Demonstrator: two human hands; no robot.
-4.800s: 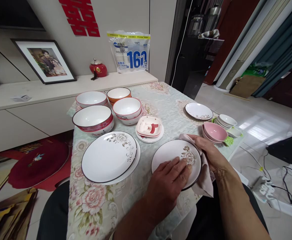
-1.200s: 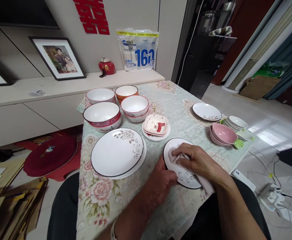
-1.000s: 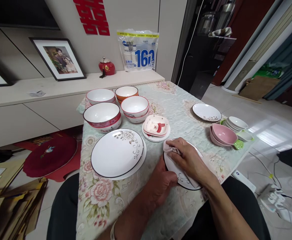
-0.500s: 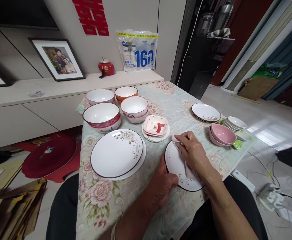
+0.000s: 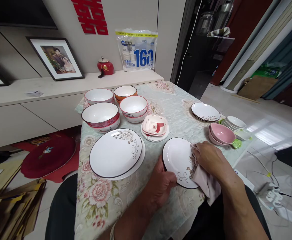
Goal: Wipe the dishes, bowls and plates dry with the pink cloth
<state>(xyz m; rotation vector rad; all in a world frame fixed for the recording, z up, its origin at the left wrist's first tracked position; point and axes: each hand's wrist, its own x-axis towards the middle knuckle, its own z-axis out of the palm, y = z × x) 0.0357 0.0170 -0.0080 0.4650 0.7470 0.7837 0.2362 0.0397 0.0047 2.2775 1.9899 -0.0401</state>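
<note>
A white plate (image 5: 177, 156) with a dark rim and brown floral print is tilted over the near part of the table. My left hand (image 5: 162, 181) grips its lower left edge, thumb on top and fingers underneath. Bunched in my right hand (image 5: 208, 158) is a pale pink cloth (image 5: 203, 180), pressed on the plate's right edge, with its loose end hanging below. Left of the plate lies a larger floral plate (image 5: 114, 153) on top of another white plate. Just beyond is a small square dish (image 5: 155, 125) with a red-scarf figure, stacked on white saucers.
Stacked bowls (image 5: 101, 113) stand at the table's back left. On the right are a stack of floral plates (image 5: 205, 112), pink bowls (image 5: 222, 133) and small white bowls (image 5: 236, 122). A cabinet (image 5: 61, 87) behind carries a red jar (image 5: 105, 66) and a bag of cups (image 5: 137, 51).
My right hand has slid the cloth from the plate's upper left rim across to its right edge, baring the floral print. My left hand keeps its hold.
</note>
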